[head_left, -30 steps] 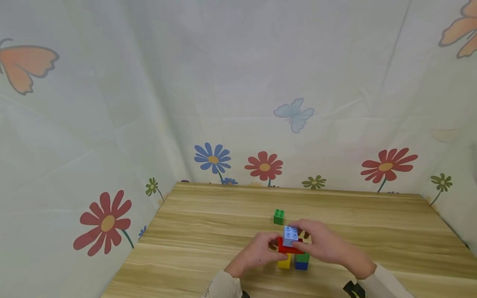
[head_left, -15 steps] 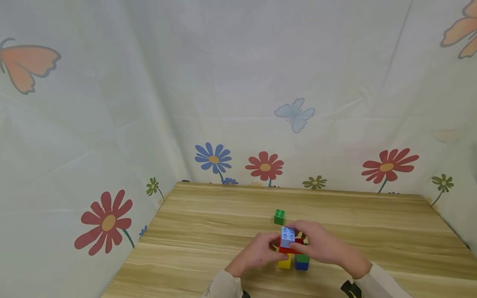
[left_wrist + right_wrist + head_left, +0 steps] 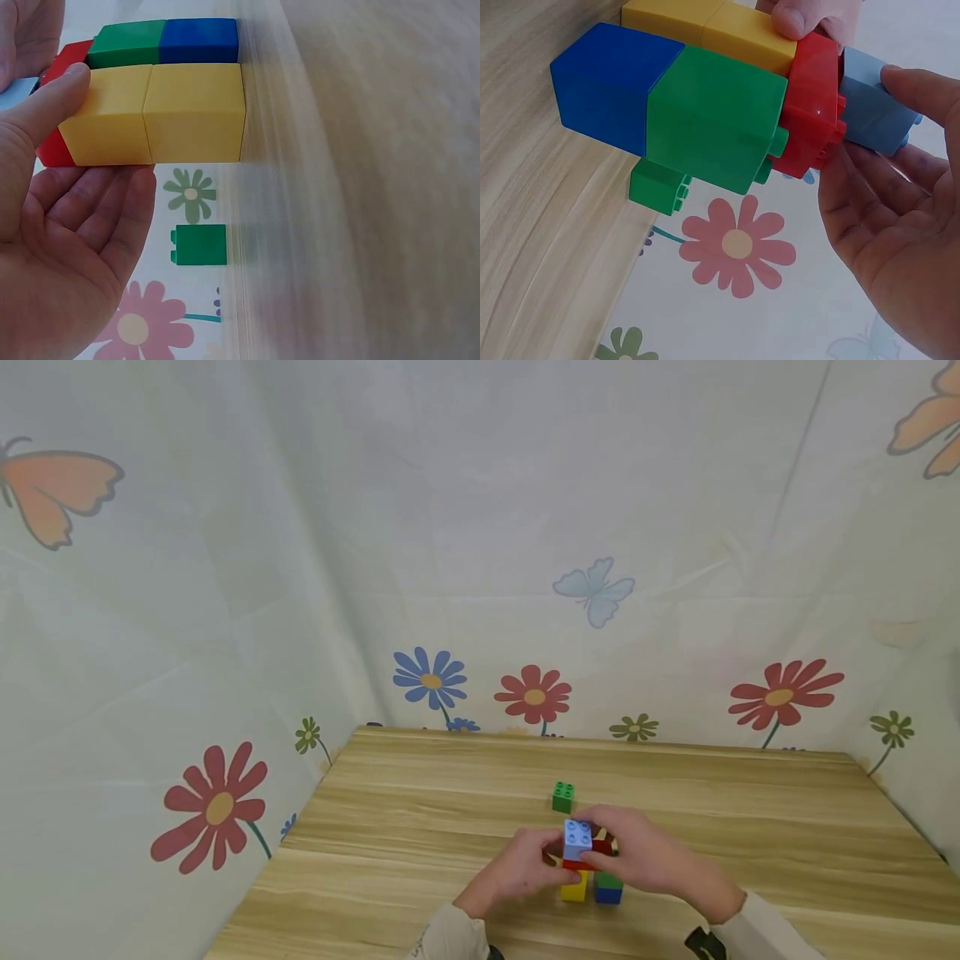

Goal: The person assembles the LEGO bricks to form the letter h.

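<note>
My left hand [image 3: 521,864] grips a small build of toy building bricks, its thumb where the upper yellow brick [image 3: 112,120] meets a red brick [image 3: 56,146], its fingers on the far side. A lower yellow brick [image 3: 195,112] stands beneath. Beside this column, a green brick [image 3: 712,116] sits on a dark blue brick [image 3: 604,90]; some green studs show. The red brick lies across the top. Between thumb and fingers my right hand [image 3: 645,852] pinches a light blue brick [image 3: 874,101], close over the red brick's studs at its left end.
Behind the build, a loose green brick [image 3: 562,797] stands studs up on the wooden table [image 3: 420,802]. A pale curtain [image 3: 465,527] printed with flowers and butterflies hangs behind and to the sides.
My right hand has shifted the light blue brick slightly left and down over the red brick, baring more of the red on the right. My left hand keeps its hold, nearly still.
</note>
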`<state>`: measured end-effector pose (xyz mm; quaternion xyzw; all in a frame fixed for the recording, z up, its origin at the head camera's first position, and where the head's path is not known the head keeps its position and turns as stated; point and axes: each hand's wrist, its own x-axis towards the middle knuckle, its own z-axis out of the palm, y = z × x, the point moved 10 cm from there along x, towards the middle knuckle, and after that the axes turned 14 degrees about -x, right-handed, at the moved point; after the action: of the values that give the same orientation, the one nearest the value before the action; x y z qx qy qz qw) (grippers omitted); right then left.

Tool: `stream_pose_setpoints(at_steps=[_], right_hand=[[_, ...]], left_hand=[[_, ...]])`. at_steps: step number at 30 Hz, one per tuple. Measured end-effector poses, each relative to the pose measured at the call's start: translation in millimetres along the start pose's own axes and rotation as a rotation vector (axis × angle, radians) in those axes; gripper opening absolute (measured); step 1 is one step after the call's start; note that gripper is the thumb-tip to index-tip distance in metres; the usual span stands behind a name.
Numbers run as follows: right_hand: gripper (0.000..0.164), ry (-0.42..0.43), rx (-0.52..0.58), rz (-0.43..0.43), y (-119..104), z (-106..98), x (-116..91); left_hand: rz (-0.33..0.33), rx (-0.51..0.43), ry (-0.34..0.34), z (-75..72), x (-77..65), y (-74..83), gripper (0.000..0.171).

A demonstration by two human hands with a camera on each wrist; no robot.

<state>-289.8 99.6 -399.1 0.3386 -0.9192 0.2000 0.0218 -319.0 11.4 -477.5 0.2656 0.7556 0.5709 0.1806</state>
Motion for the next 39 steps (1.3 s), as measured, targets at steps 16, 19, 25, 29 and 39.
stream_pose_setpoints(at_steps=[16,19,25,29,39], right_hand=[[0.045,0.032,-0.051,-0.042,-3.2,1.2,-1.6],[0.045,0.029,-0.039,-0.05,-4.9,0.6,-2.0],[0.043,0.021,-0.033,-0.048,-5.0,0.9,-1.5],[0.04,0.009,-0.022,-0.026,-2.4,2.2,1.2],[0.034,-0.003,0.01,-0.02,0.8,3.8,4.1]], left_hand=[[-0.008,-0.005,0.013,-1.1,-0.3,-1.4,0.035],[-0.014,-0.001,0.017,-1.5,-0.4,-2.6,0.035],[-0.027,0.009,0.016,-1.3,0.1,-5.1,0.034],[-0.04,0.036,0.02,-1.8,0.1,-6.5,0.032],[-0.062,0.065,0.024,-1.5,0.2,-7.8,0.03]])
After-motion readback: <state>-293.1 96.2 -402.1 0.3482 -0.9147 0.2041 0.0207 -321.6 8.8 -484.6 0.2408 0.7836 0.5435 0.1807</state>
